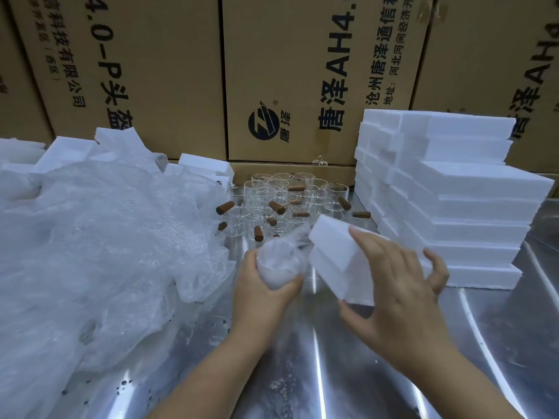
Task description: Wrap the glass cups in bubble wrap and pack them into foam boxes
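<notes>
Head view: left hand (262,297) grips the wrapped cup (279,263); right hand (399,297) clasps a foam box (334,255).

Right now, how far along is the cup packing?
Done: the left hand grips one wrapped cup. In hand: the right hand holds a foam box beside it, cup not yet inside. Left: many bare glass cups stand behind, with the bubble wrap pile and stacked foam boxes alongside; whether those are filled is not visible.
</notes>
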